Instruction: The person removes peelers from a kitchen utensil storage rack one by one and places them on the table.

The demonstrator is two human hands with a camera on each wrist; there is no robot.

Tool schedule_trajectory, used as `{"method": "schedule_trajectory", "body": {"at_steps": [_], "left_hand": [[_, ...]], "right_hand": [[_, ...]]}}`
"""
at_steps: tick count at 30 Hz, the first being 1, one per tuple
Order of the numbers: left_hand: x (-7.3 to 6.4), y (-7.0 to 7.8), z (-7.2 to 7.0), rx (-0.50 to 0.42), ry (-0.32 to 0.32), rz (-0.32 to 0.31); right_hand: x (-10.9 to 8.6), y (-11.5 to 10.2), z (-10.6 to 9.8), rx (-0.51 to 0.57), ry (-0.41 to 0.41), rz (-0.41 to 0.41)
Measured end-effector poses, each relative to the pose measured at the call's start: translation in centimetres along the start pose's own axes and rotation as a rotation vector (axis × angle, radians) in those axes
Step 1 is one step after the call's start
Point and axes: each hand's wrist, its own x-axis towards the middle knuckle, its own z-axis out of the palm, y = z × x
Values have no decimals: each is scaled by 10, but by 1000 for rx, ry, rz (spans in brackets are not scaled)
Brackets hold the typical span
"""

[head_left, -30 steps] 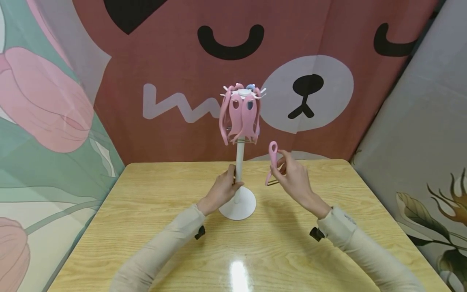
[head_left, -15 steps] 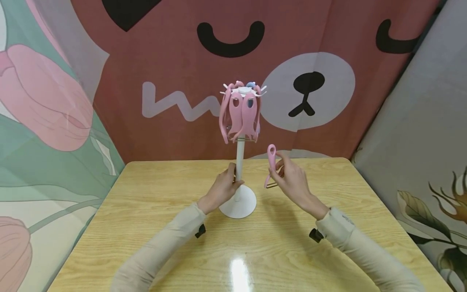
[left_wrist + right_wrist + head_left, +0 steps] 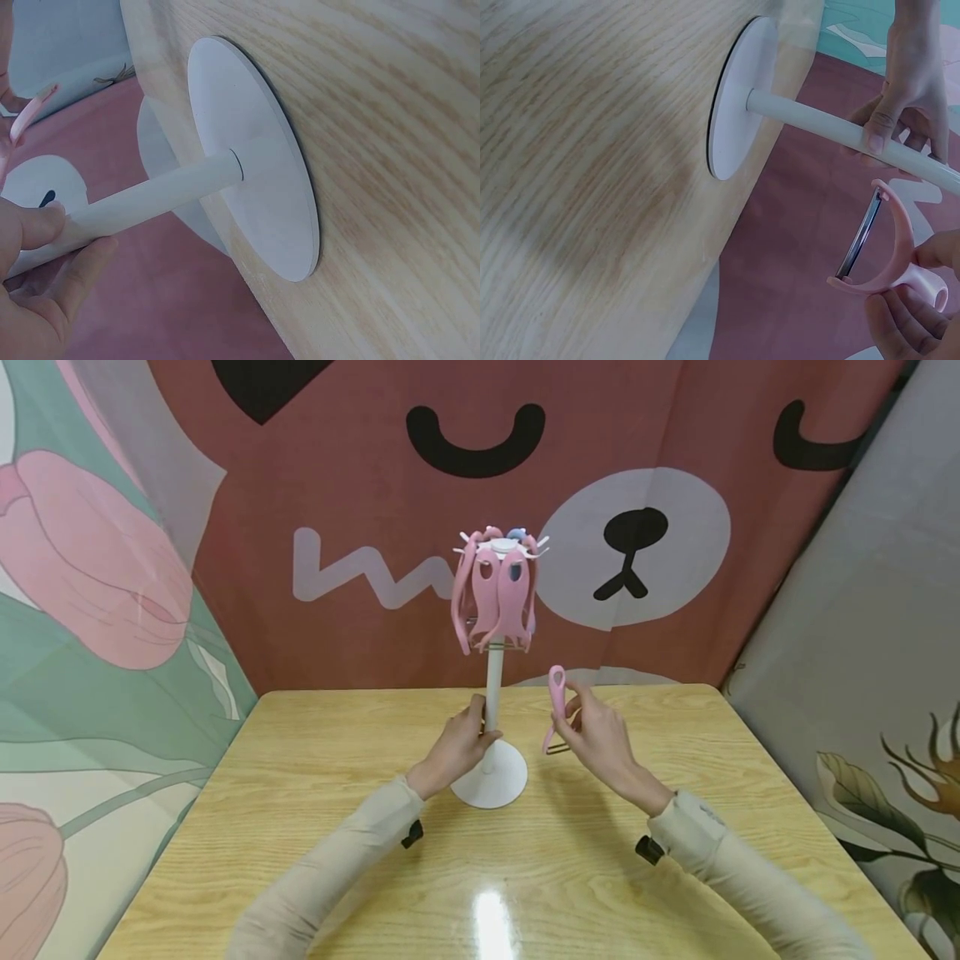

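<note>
A white stand with a round base (image 3: 504,781) and an upright pole (image 3: 154,196) stands on the table. My left hand (image 3: 459,747) grips the pole low down, thumb and fingers around it. From the hooks at the top hang several pink peelers (image 3: 498,597); a bit of blue shows among them. To the right of the pole, my right hand (image 3: 600,735) pinches a pink Y-shaped peeler (image 3: 901,259) by its handle. Its metal blade (image 3: 861,234) faces the pole and the loop end of the handle points up in the head view. The peeler is apart from the stand.
The wooden table (image 3: 337,877) has its back edge close to a reddish curtain (image 3: 360,643) with a bear print. Printed cloths hang at the left (image 3: 97,610) and right.
My right hand has lowered slightly with the peeler, which now sits a little lower and nearer the pole. My left hand keeps its grip on the pole.
</note>
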Motion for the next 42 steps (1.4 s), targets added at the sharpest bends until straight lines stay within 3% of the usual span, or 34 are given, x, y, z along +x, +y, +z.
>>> {"method": "schedule_trajectory", "body": {"at_steps": [24,33,42], "left_hand": [[-1,0,0,-3,14,8],[-1,1,1,-17,-1,-17],[-1,0,1,-15,19,8]], "right_hand": [[-11,4,13,0,-124,48],[-19,8,23,-37,-150,33],[-22,8,27,-50,-202,72]]}}
